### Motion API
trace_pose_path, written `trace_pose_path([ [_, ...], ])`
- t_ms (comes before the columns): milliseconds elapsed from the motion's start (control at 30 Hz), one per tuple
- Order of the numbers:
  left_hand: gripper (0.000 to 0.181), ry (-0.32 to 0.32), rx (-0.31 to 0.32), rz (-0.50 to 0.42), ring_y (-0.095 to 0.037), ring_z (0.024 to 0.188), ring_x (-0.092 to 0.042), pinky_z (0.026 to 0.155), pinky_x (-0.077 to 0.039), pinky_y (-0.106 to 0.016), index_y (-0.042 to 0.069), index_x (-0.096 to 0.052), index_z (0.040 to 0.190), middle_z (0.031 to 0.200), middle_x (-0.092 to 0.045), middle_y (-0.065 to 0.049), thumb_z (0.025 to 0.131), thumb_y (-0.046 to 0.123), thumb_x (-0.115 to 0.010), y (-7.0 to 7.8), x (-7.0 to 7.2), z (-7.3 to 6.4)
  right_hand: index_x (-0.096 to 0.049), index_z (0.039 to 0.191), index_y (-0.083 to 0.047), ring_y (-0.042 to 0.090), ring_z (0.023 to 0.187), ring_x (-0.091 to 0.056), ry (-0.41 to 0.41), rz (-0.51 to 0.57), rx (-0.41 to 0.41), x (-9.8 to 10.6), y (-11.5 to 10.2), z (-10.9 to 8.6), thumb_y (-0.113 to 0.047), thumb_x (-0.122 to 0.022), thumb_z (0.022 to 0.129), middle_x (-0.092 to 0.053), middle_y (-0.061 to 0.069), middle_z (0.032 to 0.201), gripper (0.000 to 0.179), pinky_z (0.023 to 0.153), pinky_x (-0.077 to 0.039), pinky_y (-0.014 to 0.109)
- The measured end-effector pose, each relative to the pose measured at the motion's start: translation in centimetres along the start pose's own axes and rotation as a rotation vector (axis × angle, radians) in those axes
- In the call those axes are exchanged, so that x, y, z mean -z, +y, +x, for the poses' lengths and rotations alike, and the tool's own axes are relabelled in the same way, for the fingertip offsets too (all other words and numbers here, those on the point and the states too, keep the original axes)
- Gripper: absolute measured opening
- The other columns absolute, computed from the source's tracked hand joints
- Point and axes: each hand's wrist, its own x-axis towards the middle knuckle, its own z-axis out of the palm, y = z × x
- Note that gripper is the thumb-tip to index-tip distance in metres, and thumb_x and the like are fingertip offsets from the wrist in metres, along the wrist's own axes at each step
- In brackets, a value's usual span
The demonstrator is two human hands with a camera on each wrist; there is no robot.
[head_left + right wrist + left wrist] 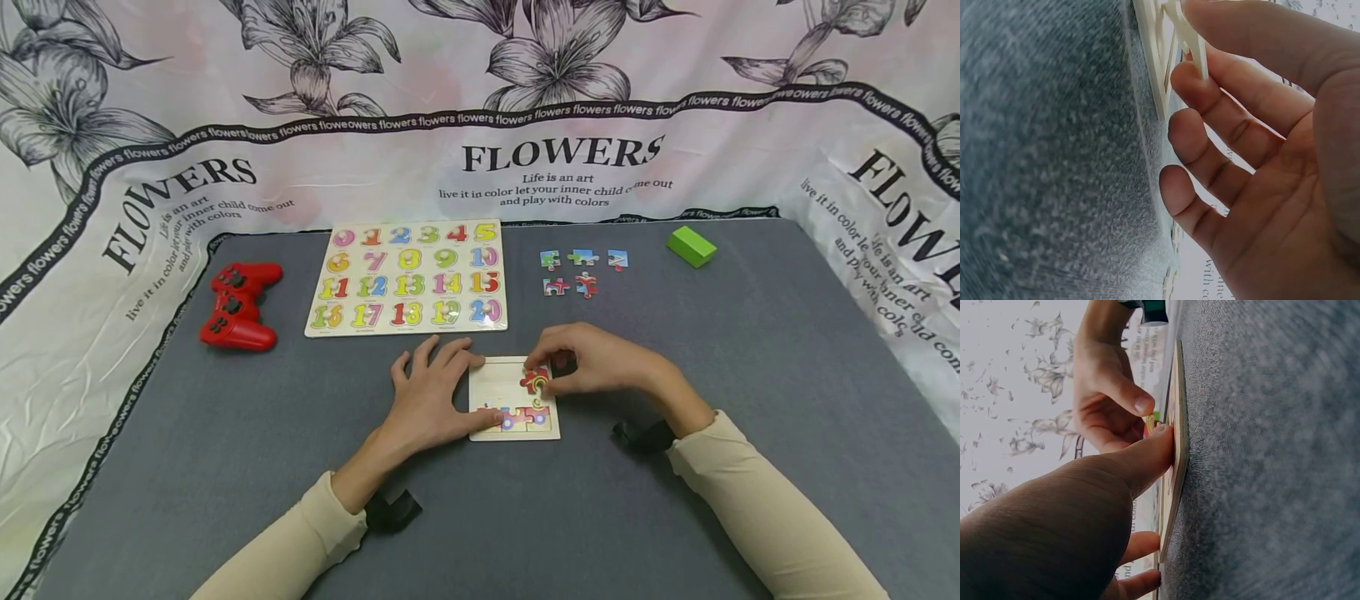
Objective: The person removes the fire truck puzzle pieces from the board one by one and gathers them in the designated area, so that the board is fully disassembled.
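The head view has my right hand [592, 360] at the right side of the wooden tray [495, 385], thumb and fingers pinching a red puzzle piece [536, 382]. That piece is above the tray's far right part, just left of my right palm; the right wrist view has it edge-on and tilted to the tray, though I can't tell whether it touches the wood. It shows no clear long axis. My right hand is the nearer one; my left hand [427, 400] lies at the tray's left side, fingers spread, a fingertip at the far left corner, its thumb over the joined pieces [525, 419] along the tray's near side. Bare wood lies left of the red piece.

Beyond the tray to the right are five loose pieces [582, 257], then a green block [692, 247]; beyond it to the left, a number board [405, 277] and a red game controller [240, 321].
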Motion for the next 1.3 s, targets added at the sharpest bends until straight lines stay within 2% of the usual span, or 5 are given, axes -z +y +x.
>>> trace_pose_path([
  [533,0.073,0.001,0.007,0.009,-0.04,0.153,-0.019,0.115,-0.006,-0.072,0.027,-0.06,0.137,0.163,-0.038,-0.002,0.079,0.067,-0.075,0.0,-0.1,0.0,-0.076,0.111,-0.015,0.013,0.087,-0.057,0.028,-0.103,-0.024,-0.4,-0.1,0.0,-0.019,-0.084,0.084,-0.065,-0.005,0.098,0.029,0.077,-0.05,0.029],
  [867,0.073,0.004,0.007,0.015,-0.04,0.153,-0.019,0.114,-0.006,-0.073,0.026,-0.06,0.136,0.162,-0.039,-0.003,0.078,0.067,-0.075,0.1,-0.1,0.0,-0.077,0.111,-0.016,0.015,0.084,-0.056,0.065,-0.089,-0.017,-0.3,0.2,-0.1,-0.019,-0.083,0.084,-0.063,-0.004,0.097,0.027,0.073,-0.049,0.029],
  [1133,0.073,0.006,0.016,0.007,-0.04,0.153,-0.019,0.114,-0.006,-0.073,0.026,-0.06,0.136,0.163,-0.038,-0.002,0.078,0.066,-0.076,0.1,-0.1,-0.1,-0.077,0.113,-0.021,0.019,0.083,-0.057,0.191,-0.048,-0.047,1.5,1.8,-1.0,-0.015,-0.082,0.085,-0.067,-0.004,0.098,0.029,0.073,-0.049,0.032],
  [1300,0.073,0.008,0.013,-0.001,-0.04,0.153,-0.019,0.114,-0.006,-0.073,0.026,-0.06,0.137,0.162,-0.039,-0.002,0.078,0.066,-0.076,0.1,-0.1,-0.1,-0.076,0.116,-0.019,0.017,0.087,-0.058,0.289,-0.061,-0.115,3.1,3.4,-2.3,-0.017,-0.08,0.088,-0.069,-0.003,0.104,0.029,0.078,-0.051,0.033],
])
